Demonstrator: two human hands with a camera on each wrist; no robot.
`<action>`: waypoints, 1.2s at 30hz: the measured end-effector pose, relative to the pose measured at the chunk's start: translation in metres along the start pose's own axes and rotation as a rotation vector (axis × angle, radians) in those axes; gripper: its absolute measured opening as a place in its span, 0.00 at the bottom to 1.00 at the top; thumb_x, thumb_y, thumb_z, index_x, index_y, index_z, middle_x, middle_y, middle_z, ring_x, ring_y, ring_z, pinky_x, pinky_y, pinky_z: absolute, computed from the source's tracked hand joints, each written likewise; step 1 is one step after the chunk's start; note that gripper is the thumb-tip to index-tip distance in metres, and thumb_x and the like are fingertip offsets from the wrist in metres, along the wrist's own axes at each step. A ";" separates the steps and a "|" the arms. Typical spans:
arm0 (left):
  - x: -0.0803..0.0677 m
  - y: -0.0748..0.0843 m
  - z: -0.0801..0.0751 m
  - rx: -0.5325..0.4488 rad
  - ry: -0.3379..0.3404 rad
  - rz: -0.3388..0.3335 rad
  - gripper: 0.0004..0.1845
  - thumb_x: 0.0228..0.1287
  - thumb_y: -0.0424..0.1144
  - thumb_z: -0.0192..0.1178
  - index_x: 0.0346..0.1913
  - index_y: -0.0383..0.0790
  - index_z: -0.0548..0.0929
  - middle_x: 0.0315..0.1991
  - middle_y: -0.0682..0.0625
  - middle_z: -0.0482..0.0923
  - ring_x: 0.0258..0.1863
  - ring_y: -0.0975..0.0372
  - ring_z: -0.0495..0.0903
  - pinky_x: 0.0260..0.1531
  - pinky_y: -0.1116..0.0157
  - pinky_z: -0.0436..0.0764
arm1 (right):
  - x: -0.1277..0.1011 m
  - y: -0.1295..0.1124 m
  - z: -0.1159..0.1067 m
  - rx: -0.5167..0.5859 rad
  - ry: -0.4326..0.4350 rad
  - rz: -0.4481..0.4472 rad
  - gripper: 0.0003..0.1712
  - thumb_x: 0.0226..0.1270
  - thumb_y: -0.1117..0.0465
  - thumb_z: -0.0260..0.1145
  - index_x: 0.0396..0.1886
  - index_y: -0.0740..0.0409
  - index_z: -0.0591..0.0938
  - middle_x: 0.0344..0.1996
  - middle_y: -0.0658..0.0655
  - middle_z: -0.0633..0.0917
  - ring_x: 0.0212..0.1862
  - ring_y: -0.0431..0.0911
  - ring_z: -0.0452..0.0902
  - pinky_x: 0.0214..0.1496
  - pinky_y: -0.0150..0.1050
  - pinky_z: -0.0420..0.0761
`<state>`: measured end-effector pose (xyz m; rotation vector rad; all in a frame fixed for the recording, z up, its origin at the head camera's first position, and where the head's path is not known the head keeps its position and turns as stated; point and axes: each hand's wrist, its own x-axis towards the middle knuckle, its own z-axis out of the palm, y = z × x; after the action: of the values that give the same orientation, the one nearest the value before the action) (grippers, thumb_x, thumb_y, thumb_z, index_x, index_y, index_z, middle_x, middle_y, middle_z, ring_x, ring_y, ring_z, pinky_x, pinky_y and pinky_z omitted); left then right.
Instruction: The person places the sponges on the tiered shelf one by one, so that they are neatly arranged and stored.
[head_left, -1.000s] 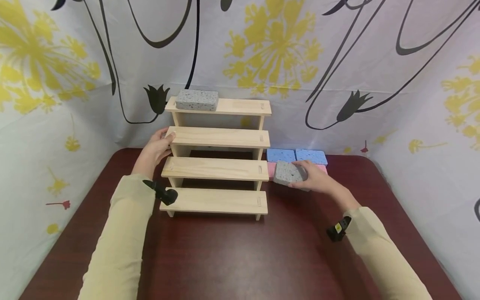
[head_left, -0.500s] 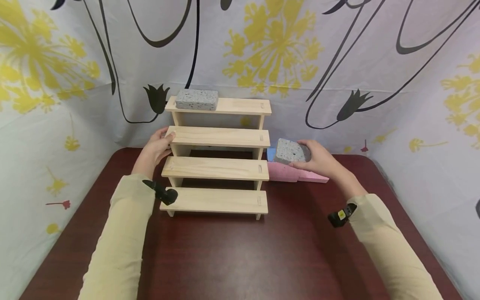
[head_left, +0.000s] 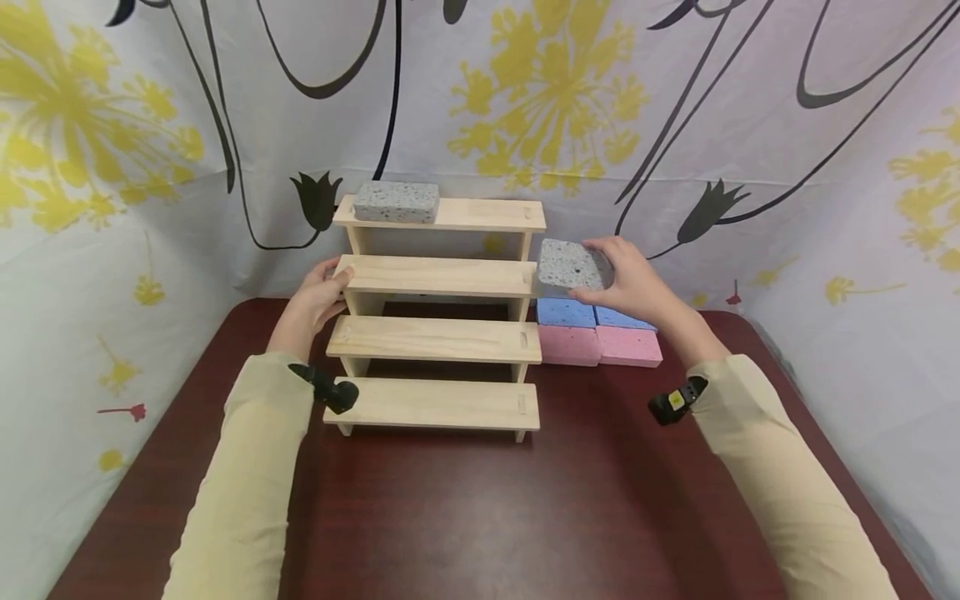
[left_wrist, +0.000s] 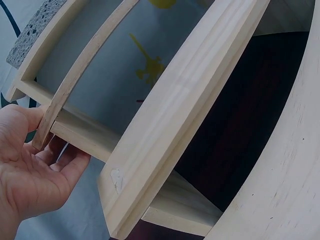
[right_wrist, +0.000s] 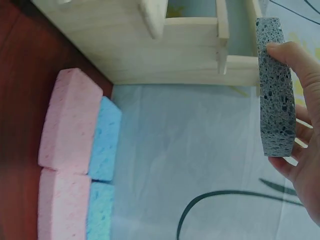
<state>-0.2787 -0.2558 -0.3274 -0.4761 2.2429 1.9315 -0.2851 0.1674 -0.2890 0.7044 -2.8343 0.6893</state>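
My right hand [head_left: 626, 279] holds a grey speckled sponge [head_left: 572, 265] between thumb and fingers, raised at the right end of the wooden tiered shelf [head_left: 438, 275]. In the right wrist view that grey sponge [right_wrist: 276, 95] stands on edge in the grip, above the blue and pink sponges. My left hand [head_left: 315, 296] grips the left end of the second tier from the top; the left wrist view shows the thumb [left_wrist: 32, 116] over the board and the fingers beneath it. Another grey sponge [head_left: 396, 202] lies on the top tier at its left end.
Two pink sponges [head_left: 568, 345] sit on the dark red table [head_left: 442, 508] right of the shelf, with two blue sponges [head_left: 566, 312] behind them. A white patterned cloth [head_left: 555, 100] hangs close behind and along both sides.
My right hand has lifted the grey sponge from in front of the pink and blue sponges, up and slightly left to the second tier's height. My left hand keeps its place on the shelf.
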 end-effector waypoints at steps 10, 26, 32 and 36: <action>-0.001 0.005 -0.001 -0.016 -0.010 0.031 0.33 0.73 0.45 0.41 0.74 0.48 0.40 0.74 0.40 0.44 0.72 0.51 0.54 0.71 0.55 0.56 | 0.034 -0.023 -0.005 -0.025 0.108 -0.066 0.43 0.50 0.51 0.71 0.64 0.63 0.66 0.60 0.67 0.71 0.61 0.61 0.62 0.62 0.58 0.63; -0.003 -0.004 0.002 -0.010 -0.001 0.015 0.33 0.73 0.45 0.42 0.74 0.48 0.41 0.74 0.41 0.46 0.72 0.51 0.54 0.71 0.55 0.56 | 0.087 -0.055 0.006 0.061 0.110 -0.040 0.44 0.51 0.50 0.70 0.66 0.58 0.64 0.66 0.62 0.66 0.68 0.60 0.53 0.70 0.59 0.56; -0.003 -0.003 0.001 -0.023 0.001 0.012 0.33 0.73 0.45 0.42 0.74 0.48 0.41 0.74 0.40 0.46 0.71 0.51 0.55 0.71 0.55 0.56 | 0.106 -0.068 0.007 0.067 0.063 -0.051 0.41 0.53 0.49 0.69 0.65 0.58 0.65 0.66 0.61 0.67 0.70 0.59 0.51 0.72 0.57 0.54; -0.004 -0.004 0.001 -0.029 -0.008 0.011 0.33 0.73 0.45 0.42 0.74 0.48 0.41 0.74 0.40 0.46 0.71 0.51 0.55 0.71 0.56 0.57 | 0.112 -0.074 0.009 0.074 0.023 -0.052 0.40 0.55 0.50 0.68 0.65 0.58 0.65 0.66 0.61 0.67 0.72 0.59 0.49 0.74 0.56 0.51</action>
<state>-0.2741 -0.2547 -0.3298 -0.4603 2.2202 1.9702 -0.3492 0.0589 -0.2407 0.7738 -2.7721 0.7917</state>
